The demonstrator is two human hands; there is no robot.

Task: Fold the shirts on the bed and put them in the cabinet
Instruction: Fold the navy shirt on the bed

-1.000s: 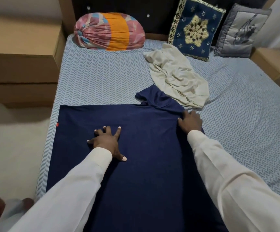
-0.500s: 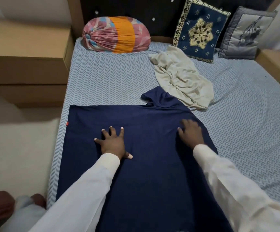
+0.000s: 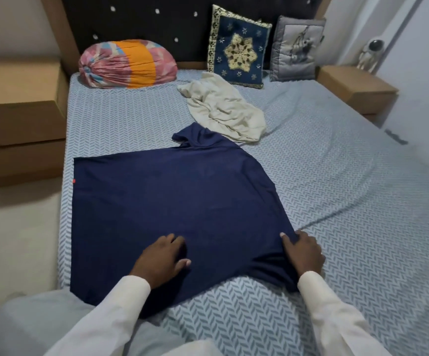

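Folding barely begun: left hand [image 3: 162,260] flat on navy shirt [image 3: 182,199], right hand [image 3: 302,253] gripping its edge; cream shirt [image 3: 223,109] beyond it crumpled.

A navy shirt [image 3: 177,201] and a cream shirt [image 3: 223,109] on a blue-and-white chevron sheet [image 3: 336,201]; a pink-and-orange bolster [image 3: 128,64] behind.
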